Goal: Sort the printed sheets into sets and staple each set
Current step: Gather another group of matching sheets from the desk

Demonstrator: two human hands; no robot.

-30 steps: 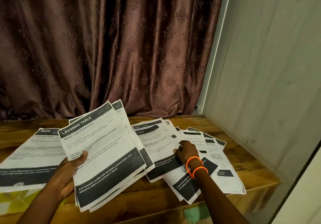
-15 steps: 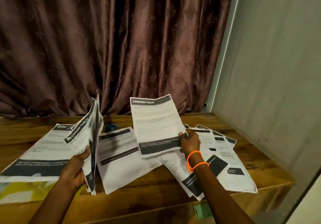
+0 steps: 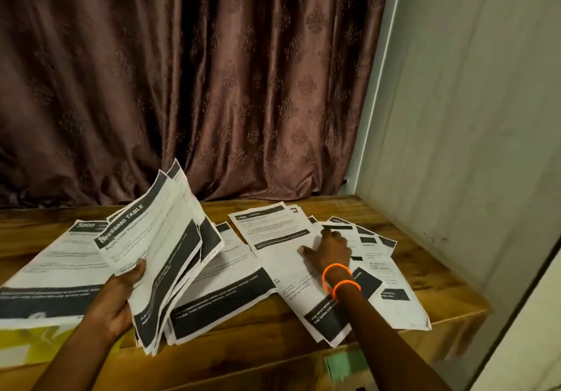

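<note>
My left hand (image 3: 121,293) grips a bundle of printed sheets (image 3: 164,248) headed "DRESSING TABLE", tilted up above the wooden table (image 3: 425,257). My right hand (image 3: 329,249), with two orange bands at the wrist, rests flat with spread fingers on loose sheets (image 3: 279,238) fanned over the table's right half. Another sheet (image 3: 224,287) lies flat in the middle under the bundle. One more sheet (image 3: 51,269) headed "3800" lies at the left. No stapler is visible.
A brown patterned curtain (image 3: 212,87) hangs behind the table. A pale wall panel (image 3: 470,117) closes the right side. Something yellow (image 3: 27,342) shows under the left sheet, and a green piece (image 3: 343,363) sits below the table's front edge.
The sheet my right hand held upright is down on the table, and that hand now lies flat on the right-hand papers. The left bundle has tipped back to show its face.
</note>
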